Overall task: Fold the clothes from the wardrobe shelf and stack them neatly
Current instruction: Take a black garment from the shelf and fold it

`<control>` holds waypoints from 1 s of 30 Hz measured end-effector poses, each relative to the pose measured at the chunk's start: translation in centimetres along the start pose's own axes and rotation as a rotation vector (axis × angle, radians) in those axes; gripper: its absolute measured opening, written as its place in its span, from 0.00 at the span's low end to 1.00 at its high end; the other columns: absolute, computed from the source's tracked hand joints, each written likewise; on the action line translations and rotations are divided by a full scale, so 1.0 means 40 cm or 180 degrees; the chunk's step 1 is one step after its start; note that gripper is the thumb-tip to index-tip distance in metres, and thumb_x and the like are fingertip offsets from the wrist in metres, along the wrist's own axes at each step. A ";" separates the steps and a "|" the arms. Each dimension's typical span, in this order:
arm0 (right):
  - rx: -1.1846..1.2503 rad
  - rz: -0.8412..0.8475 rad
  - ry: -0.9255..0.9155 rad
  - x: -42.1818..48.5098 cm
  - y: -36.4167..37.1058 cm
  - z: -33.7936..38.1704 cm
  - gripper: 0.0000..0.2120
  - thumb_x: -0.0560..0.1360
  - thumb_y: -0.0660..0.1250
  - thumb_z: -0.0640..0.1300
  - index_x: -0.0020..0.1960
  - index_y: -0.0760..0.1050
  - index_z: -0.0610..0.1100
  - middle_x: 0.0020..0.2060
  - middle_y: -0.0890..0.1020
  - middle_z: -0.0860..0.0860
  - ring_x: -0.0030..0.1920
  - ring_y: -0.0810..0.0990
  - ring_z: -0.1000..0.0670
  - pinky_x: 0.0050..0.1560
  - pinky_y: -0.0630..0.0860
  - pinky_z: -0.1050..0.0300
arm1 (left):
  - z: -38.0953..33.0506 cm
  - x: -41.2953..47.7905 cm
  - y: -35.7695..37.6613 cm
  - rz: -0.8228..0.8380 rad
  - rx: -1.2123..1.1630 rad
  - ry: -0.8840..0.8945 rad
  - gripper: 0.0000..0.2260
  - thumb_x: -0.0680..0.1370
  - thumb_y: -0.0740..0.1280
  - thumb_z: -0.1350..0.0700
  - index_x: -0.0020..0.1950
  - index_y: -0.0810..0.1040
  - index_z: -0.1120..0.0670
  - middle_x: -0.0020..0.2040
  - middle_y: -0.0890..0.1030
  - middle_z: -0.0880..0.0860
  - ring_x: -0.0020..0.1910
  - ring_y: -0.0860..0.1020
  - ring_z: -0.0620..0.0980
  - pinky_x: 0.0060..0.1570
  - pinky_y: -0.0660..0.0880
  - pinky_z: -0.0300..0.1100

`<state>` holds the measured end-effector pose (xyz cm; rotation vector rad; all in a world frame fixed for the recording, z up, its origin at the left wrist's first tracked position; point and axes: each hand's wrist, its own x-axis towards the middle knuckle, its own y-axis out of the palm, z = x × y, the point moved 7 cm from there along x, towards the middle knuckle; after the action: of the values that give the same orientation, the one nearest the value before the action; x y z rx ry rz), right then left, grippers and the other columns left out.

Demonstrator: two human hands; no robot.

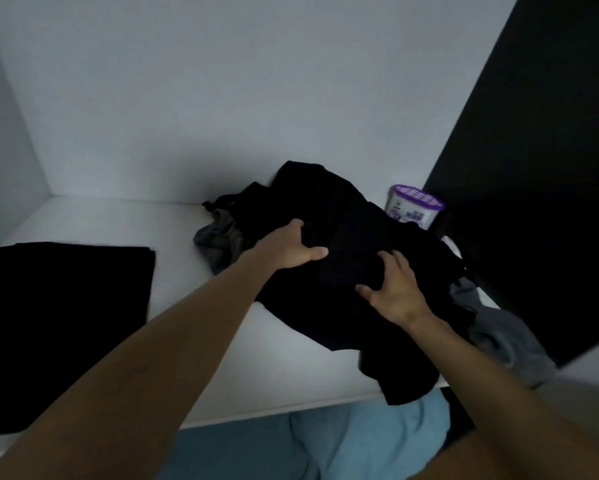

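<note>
In the head view, your left hand (291,249) grips the crumpled black garment (346,223), fingers dug into the cloth and thumb out. Your right hand (393,289) clutches the same garment nearer you, fingers bent. The garment lies heaped on the white shelf (118,220), right of centre, over grey clothes (218,244). A folded black piece (66,306) lies flat at the left, well apart. A purple-lidded tub (416,206) stands behind the heap.

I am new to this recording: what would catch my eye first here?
A crumpled black garment lies right of centre on the white shelf, held by the left hand and the right hand. A folded black garment lies at the left; a white tub with a purple lid stands at the back right.
</note>
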<state>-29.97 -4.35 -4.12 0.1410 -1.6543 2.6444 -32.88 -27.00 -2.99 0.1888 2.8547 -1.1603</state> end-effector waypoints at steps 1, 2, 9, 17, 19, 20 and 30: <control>0.0155 -0.0161 0.0069 -0.003 -0.003 -0.012 0.40 0.73 0.74 0.53 0.77 0.60 0.45 0.76 0.61 0.45 0.75 0.62 0.43 0.74 0.64 0.47 | 0.002 0.011 0.015 0.0039 0.0081 -0.0032 0.40 0.74 0.70 0.36 0.78 0.59 0.54 0.74 0.69 0.55 0.70 0.71 0.56 0.70 0.69 0.54; 0.0290 -0.0338 0.0179 -0.003 -0.009 -0.023 0.38 0.72 0.75 0.53 0.76 0.62 0.45 0.73 0.65 0.45 0.72 0.68 0.44 0.69 0.68 0.49 | 0.005 0.022 0.026 0.0020 0.0161 -0.0011 0.37 0.74 0.69 0.37 0.76 0.64 0.55 0.71 0.72 0.55 0.68 0.73 0.56 0.68 0.71 0.53; 0.1540 -0.0784 0.0592 0.016 -0.033 -0.037 0.04 0.76 0.72 0.46 0.49 0.83 0.46 0.44 0.86 0.50 0.46 0.85 0.48 0.52 0.82 0.52 | -0.012 0.025 0.133 0.0427 -0.0908 0.0211 0.27 0.77 0.63 0.36 0.67 0.76 0.53 0.63 0.80 0.51 0.63 0.77 0.51 0.66 0.72 0.48; 0.1312 0.0200 -0.1022 -0.131 -0.030 0.090 0.17 0.78 0.69 0.38 0.31 0.72 0.35 0.30 0.73 0.50 0.34 0.71 0.55 0.39 0.69 0.57 | -0.052 -0.013 0.108 0.0075 -0.1881 -0.0047 0.13 0.78 0.66 0.40 0.51 0.77 0.49 0.51 0.82 0.50 0.49 0.81 0.48 0.39 0.77 0.42; 0.0745 0.0545 -0.1315 -0.180 -0.010 0.108 0.22 0.78 0.69 0.40 0.28 0.66 0.39 0.27 0.69 0.52 0.30 0.67 0.57 0.37 0.68 0.56 | -0.058 -0.031 0.102 -0.0165 -0.1169 0.0068 0.10 0.81 0.65 0.48 0.51 0.77 0.55 0.51 0.81 0.54 0.46 0.80 0.50 0.38 0.79 0.42; 0.0471 0.0697 -0.1375 -0.198 -0.003 0.107 0.24 0.78 0.69 0.42 0.27 0.64 0.42 0.26 0.67 0.55 0.28 0.66 0.57 0.35 0.67 0.57 | -0.060 -0.047 0.101 -0.0253 -0.0857 0.0131 0.11 0.82 0.63 0.50 0.51 0.76 0.58 0.50 0.80 0.57 0.45 0.80 0.52 0.38 0.80 0.43; 0.2467 0.0048 0.0367 -0.134 -0.142 -0.003 0.33 0.65 0.65 0.75 0.48 0.82 0.45 0.40 0.84 0.54 0.43 0.84 0.56 0.47 0.79 0.55 | -0.104 -0.359 0.178 0.0391 0.0133 0.0787 0.14 0.82 0.64 0.50 0.47 0.79 0.60 0.41 0.81 0.56 0.37 0.80 0.46 0.42 0.77 0.46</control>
<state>-24.26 -1.56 0.46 -0.0189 -0.5274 3.0658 -17.72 -20.36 -3.53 0.5376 2.9747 -1.2528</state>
